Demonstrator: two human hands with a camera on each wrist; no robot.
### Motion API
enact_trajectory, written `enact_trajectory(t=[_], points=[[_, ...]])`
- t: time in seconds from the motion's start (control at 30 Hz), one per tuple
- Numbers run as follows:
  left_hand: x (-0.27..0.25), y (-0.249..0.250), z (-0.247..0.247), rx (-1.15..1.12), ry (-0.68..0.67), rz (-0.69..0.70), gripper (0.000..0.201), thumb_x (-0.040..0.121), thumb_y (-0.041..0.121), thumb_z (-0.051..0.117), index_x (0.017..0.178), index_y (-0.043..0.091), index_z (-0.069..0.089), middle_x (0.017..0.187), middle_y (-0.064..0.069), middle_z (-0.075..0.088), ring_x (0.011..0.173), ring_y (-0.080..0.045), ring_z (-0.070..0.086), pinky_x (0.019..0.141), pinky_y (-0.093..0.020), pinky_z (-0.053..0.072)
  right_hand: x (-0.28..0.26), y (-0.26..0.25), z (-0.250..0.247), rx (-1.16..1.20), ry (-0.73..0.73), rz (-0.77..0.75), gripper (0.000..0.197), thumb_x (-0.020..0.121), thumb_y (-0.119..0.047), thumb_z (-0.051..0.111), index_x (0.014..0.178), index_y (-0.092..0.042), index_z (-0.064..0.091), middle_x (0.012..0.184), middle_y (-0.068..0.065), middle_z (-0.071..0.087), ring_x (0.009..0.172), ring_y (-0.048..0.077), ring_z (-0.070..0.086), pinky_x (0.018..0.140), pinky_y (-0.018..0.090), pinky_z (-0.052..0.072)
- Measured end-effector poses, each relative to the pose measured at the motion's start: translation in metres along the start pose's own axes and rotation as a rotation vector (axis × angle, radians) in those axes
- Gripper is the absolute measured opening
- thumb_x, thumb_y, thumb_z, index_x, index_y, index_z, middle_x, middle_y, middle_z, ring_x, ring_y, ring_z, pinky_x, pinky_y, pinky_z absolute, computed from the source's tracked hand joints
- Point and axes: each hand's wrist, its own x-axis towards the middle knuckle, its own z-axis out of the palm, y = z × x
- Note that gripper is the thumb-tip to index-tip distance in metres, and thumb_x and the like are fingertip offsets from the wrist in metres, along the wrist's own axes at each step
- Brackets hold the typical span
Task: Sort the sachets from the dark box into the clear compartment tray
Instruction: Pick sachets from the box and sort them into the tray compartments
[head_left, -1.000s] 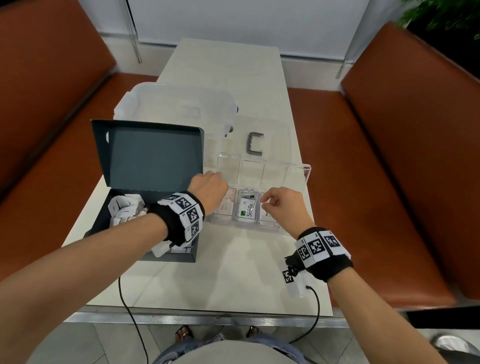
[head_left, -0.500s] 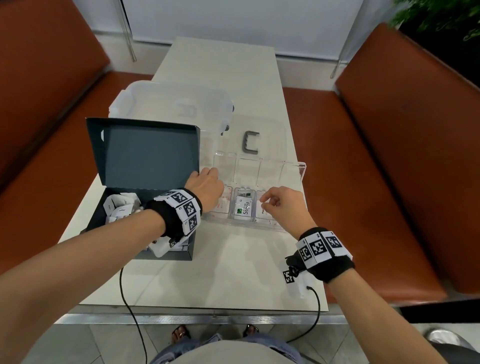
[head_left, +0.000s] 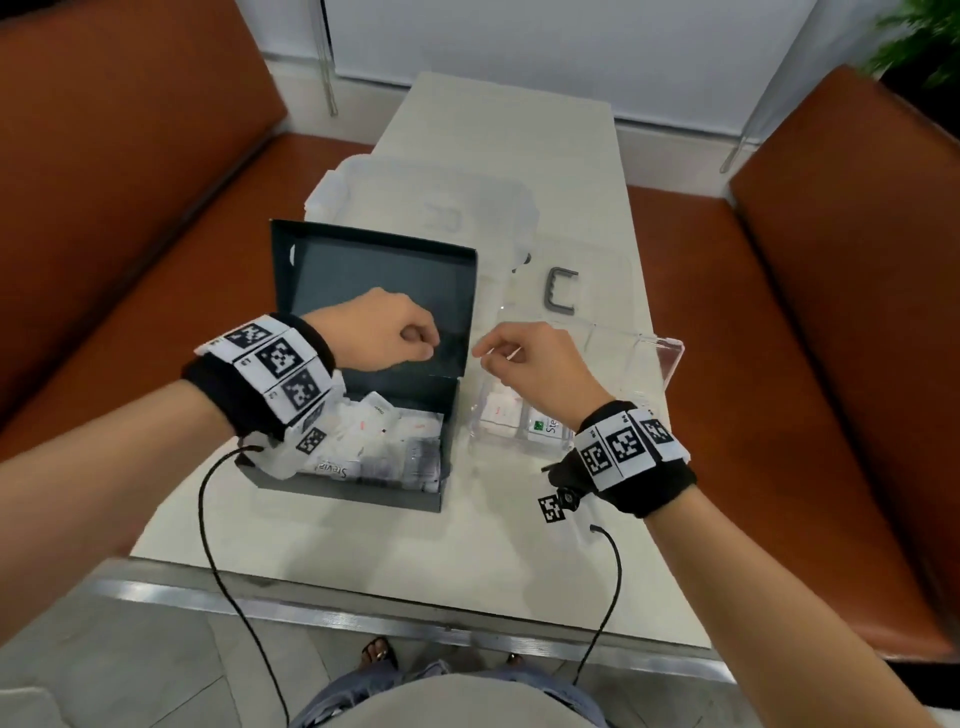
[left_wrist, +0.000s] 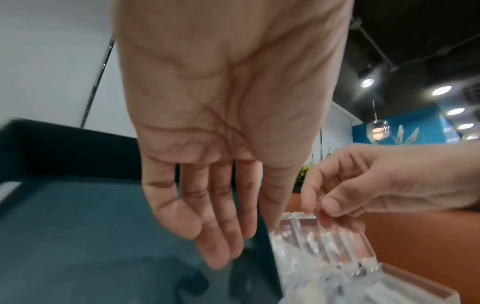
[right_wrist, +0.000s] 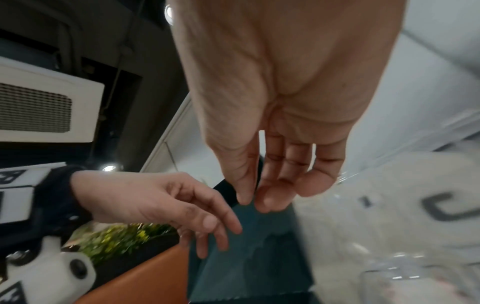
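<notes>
The dark box (head_left: 363, 491) stands open on the table, its lid (head_left: 374, 280) upright and several white sachets (head_left: 384, 441) piled inside. My left hand (head_left: 428, 345) hovers above the box in front of the lid, fingers relaxed and empty, as the left wrist view (left_wrist: 226, 246) shows. The clear compartment tray (head_left: 660, 358) lies right of the box. Its near compartments hold a red-printed white sachet (head_left: 501, 415) and a green-marked sachet (head_left: 545, 428). My right hand (head_left: 488, 353) hangs over the tray's left end, thumb near the fingertips (right_wrist: 270, 200), nothing visible between them.
A translucent plastic container (head_left: 426, 208) sits behind the box. A grey C-shaped handle (head_left: 561, 291) lies on a clear lid behind the tray. Brown bench seats (head_left: 779, 364) flank the narrow table, whose metal front edge (head_left: 415, 618) is near me. Cables hang from both wrists.
Both hands have lifted off the tray's near compartments. The left hand moved left over the open box; the right hand rose and shifted toward the tray's left end.
</notes>
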Motion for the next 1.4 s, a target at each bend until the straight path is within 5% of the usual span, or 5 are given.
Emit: enact_trajectory(t=[0.37,0.63,0.87,1.0,1.4], points=[[-0.016,-0.079,0.042,0.297,-0.309,-0.126,0.032,0.088,0.023,0.064,0.118,0.010,0.064,0.116,-0.010,0.066,0.105,-0.029,0.061,0.087,-0.033,0.049,0.062,-0.047,0.117,-0.493,-0.640,0.006,0.030,0.085,-0.008,0.066,0.115,-0.006,0.065,0.104,0.012,0.066,0.079,0.025,0.063,0.076,0.028,0.051],[-0.013,-0.083,0.058,0.349,-0.381,-0.148,0.044,0.080,0.035,0.074,0.113,0.009,0.060,0.088,-0.001,0.061,0.066,-0.015,0.058,0.053,-0.022,0.042,0.072,-0.022,0.150,-0.696,-0.624,0.019,0.053,0.065,-0.012,0.073,0.113,-0.023,0.053,0.093,0.002,0.063,0.076,0.023,0.063,0.056,0.027,0.043],[-0.014,-0.085,0.074,0.417,-0.381,-0.085,0.079,0.066,0.065,0.073,0.125,0.016,0.053,0.118,-0.007,0.053,0.098,-0.023,0.056,0.075,-0.033,0.051,0.074,-0.006,0.169,-0.770,-0.659,0.074,0.077,0.040,-0.035,0.082,0.106,-0.028,0.042,0.075,-0.007,0.051,0.055,0.011,0.052,0.041,0.017,0.033],[-0.014,-0.086,0.075,0.419,-0.335,-0.053,0.079,0.065,0.061,0.074,0.129,0.023,0.049,0.108,-0.004,0.037,0.095,-0.024,0.054,0.068,-0.033,0.046,0.078,-0.012,0.162,-0.745,-0.685,0.123,0.049,0.054,-0.033,0.080,0.095,-0.021,0.055,0.078,-0.001,0.063,0.065,0.017,0.062,0.056,0.029,0.052],[-0.008,-0.084,0.068,0.408,-0.266,0.019,0.042,0.076,0.041,0.077,0.111,0.023,0.064,0.123,0.000,0.048,0.115,-0.021,0.041,0.084,-0.032,0.029,0.066,-0.028,0.141,-0.453,-0.638,0.184,0.015,0.080,-0.014,0.072,0.090,-0.003,0.068,0.074,0.005,0.060,0.063,0.016,0.056,0.049,0.020,0.042]])
